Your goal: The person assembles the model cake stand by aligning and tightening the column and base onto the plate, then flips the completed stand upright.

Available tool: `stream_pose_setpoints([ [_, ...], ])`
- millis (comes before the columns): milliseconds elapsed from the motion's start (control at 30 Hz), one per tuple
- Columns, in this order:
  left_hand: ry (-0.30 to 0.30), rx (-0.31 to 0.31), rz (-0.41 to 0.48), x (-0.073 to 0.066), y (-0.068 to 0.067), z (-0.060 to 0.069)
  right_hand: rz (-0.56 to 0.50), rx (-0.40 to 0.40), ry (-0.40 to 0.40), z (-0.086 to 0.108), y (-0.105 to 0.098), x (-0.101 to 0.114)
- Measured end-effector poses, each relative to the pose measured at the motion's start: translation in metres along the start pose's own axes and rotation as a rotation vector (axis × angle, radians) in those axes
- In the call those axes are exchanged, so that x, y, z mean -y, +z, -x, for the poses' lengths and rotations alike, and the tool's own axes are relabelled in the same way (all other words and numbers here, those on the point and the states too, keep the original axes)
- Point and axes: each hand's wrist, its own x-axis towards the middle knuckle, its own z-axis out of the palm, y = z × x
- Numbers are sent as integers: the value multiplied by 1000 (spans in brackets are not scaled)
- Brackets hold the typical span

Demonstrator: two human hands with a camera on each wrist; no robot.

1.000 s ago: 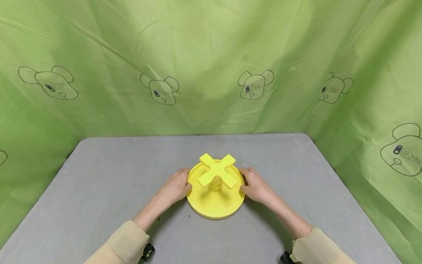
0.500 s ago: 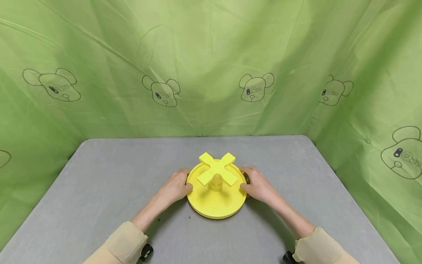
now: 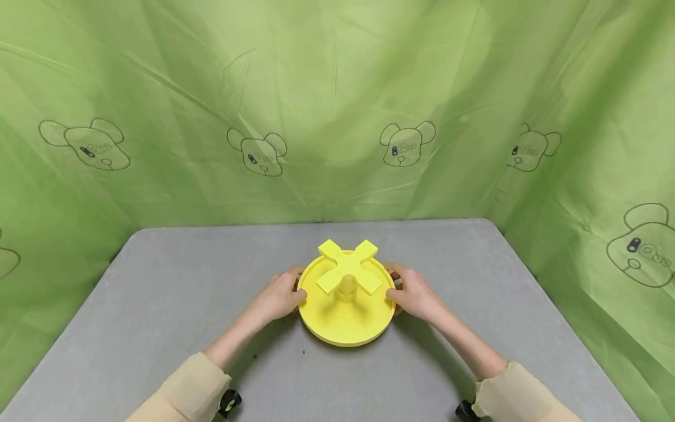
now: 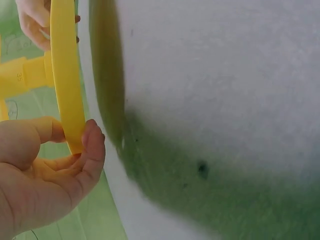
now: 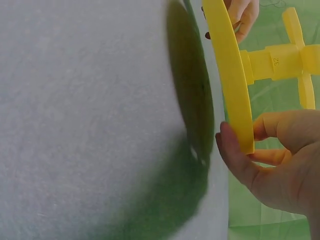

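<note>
A yellow round tray [image 3: 343,328] has a short post at its centre, topped by a four-armed cross [image 3: 349,266]. It is held level, a little above the table, and its shadow [image 4: 107,65] falls on the surface below. My left hand [image 3: 278,296] pinches the left rim, thumb on top and fingers curled underneath. Opposite it, my right hand [image 3: 416,296] grips the right rim in the same way. The right wrist view shows the post [image 5: 275,62] standing upright from the tray, with small raised marks on it.
The grey table [image 3: 184,281] reaches back to a green curtain [image 3: 332,117] printed with bear outlines, which also hangs at both sides. Small dark specks [image 3: 255,356] lie on the tabletop left of centre.
Both hands have raised the yellow tray slightly off the table. More of the fingers now shows beneath its rim, and the head view has tilted up a little.
</note>
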Motion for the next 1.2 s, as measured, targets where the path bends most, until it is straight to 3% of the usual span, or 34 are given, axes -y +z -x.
stream_pose_setpoints([
  [200, 22, 16, 34, 2, -5, 0, -144, 60, 14, -3, -4, 1],
  [400, 37, 51, 158, 1, -9, 0, -286, 121, 34, -5, -10, 3],
  [900, 55, 121, 343, 1, -23, -10, -367, 190, 32, -8, -25, 0],
  [1200, 73, 142, 474, -1, -35, -18, -415, 188, 12, -17, -38, 3],
])
